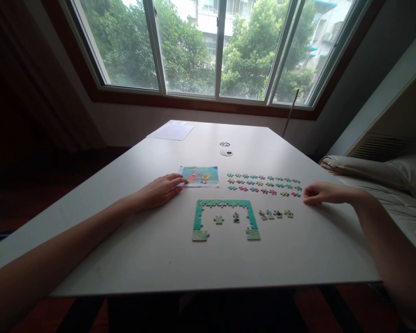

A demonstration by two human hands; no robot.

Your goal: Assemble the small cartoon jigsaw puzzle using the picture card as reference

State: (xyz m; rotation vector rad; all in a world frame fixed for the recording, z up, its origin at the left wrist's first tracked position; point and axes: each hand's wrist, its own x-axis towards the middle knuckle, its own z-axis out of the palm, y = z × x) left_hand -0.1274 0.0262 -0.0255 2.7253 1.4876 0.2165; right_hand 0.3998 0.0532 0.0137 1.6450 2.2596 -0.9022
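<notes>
The left hand [162, 188] rests palm down, fingers stretched and loose with no hold on anything, its tips at the left edge of a cartoon picture sheet [204, 175]; tabletop spreads left of that hand to the table's slanting left edge. Between the hands, nearer the wearer, sits a jigsaw border [223, 203], joined along its left, far and right sides, with a gap in its near side and a broad white strip running from there to the table's near edge. Just beside the rows of jigsaw pieces [254, 189], at their right end, the right hand [327, 192] has its fingers curled together; whether they pinch anything cannot be told. Its forearm crosses the table's right edge. The white table [142, 263] brightens beyond the hands, toward a window [219, 55] framing trees [253, 51]. A curtain [52, 101] hangs well left of the left hand; a stick [291, 113] leans beyond the right, with a padded seat [360, 169] to its right. By count: one white sheet [173, 132] beyond the left hand, two loose inner pieces [218, 220] within the border, two round items [226, 152] beyond the picture sheet, three rows too small to tally surely, and four lower pieces [278, 213] left of and nearer than the right hand.
</notes>
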